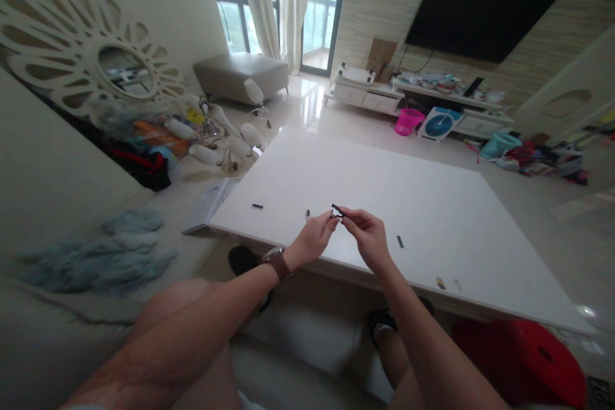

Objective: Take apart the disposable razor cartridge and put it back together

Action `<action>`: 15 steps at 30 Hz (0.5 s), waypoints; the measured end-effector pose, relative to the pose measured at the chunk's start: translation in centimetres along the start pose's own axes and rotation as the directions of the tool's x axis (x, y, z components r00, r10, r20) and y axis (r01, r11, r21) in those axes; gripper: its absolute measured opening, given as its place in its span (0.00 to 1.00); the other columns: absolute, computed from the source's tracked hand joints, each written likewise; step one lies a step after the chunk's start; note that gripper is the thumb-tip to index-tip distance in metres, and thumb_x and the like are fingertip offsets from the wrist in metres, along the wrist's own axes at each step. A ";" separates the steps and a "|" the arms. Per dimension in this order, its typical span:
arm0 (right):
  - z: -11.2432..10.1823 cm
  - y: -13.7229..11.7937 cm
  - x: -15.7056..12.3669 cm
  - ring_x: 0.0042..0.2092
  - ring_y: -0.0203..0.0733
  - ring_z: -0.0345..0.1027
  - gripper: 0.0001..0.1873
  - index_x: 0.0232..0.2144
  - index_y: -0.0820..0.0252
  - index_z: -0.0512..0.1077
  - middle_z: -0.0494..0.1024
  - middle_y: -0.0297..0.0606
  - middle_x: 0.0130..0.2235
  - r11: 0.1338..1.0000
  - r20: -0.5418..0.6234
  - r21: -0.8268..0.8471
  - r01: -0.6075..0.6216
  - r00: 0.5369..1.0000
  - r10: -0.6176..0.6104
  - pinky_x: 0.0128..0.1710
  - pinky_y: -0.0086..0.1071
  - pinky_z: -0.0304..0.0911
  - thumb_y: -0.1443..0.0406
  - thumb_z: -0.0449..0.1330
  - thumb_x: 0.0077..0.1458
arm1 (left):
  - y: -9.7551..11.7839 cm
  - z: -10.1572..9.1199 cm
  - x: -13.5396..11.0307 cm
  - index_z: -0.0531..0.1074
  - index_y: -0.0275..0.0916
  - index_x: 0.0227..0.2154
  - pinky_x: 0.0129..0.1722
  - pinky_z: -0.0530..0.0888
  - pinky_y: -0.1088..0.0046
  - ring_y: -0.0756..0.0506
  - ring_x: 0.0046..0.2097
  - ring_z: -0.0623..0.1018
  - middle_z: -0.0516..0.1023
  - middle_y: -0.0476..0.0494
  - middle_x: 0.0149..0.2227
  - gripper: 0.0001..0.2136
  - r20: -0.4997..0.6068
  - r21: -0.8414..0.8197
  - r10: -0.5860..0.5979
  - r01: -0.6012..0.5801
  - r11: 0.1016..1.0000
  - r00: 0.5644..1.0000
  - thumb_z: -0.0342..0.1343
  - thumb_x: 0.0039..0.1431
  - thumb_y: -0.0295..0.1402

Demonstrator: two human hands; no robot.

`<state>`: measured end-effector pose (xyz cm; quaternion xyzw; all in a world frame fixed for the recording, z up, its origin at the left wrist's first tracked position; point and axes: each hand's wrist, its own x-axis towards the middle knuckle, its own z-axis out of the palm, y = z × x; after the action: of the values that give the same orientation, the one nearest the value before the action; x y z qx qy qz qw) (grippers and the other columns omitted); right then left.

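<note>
Both my hands meet over the near edge of a white table [408,186]. My left hand [314,237], with a brown watch at the wrist, and my right hand [368,234] each pinch one small black piece [337,211] between the fingertips. I cannot make out what the piece is. Other tiny black bits lie on the table: one at the left [258,206], one just left of my hands [307,213], one to the right [400,241]. Two small pale bits [441,282] lie near the front right edge.
A red stool [523,359] stands under the table's right corner. A blue-grey cloth [103,250] lies on the sofa at left. A chandelier with white shades [225,134] rests on the floor. A pink basket [408,122] and a TV cabinet stand at the back.
</note>
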<state>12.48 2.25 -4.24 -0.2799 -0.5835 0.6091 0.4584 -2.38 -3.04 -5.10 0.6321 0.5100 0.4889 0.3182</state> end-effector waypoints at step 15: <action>-0.5 1.0 0.3 0.44 0.41 0.75 0.13 0.37 0.53 0.81 0.83 0.36 0.41 0.986 -0.071 0.148 -0.079 0.993 0.090 0.49 0.36 0.69 0.64 0.73 0.46 | -0.1 0.3 0.2 0.62 0.39 0.28 0.26 0.57 0.74 0.53 0.24 0.59 0.60 0.55 0.21 0.18 0.077 -0.207 -0.078 0.092 0.974 0.994 0.44 0.69 0.46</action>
<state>12.53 2.79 -5.22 -0.2938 -0.5069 0.6575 0.4737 -2.12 -2.75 -5.22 0.5887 0.4708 0.5044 0.4211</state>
